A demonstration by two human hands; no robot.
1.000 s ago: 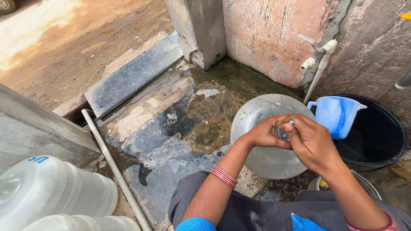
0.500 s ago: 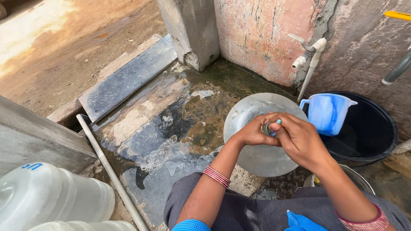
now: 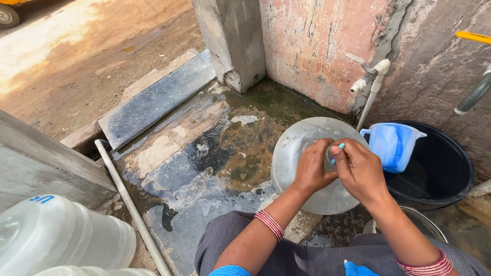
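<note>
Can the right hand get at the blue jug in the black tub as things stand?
Probably yes: the blue jug sits just beyond the right hand with nothing between, though both hands are busy on a small object.

A white tap [image 3: 369, 76] juts from the pink wall [image 3: 312, 46] beside a grey pillar [image 3: 232, 41]. Below it a blue jug [image 3: 393, 145] sits at the rim of a black tub [image 3: 440, 174]. The wet stone floor [image 3: 194, 153] carries a dark slab [image 3: 156, 99] and a metal pipe [image 3: 130, 204]. Clear water bottles [image 3: 56, 237] lie at the lower left.

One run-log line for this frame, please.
left hand: grips small cup | right hand: rubs cup | below: steel plate | right: blue jug, black tub
</note>
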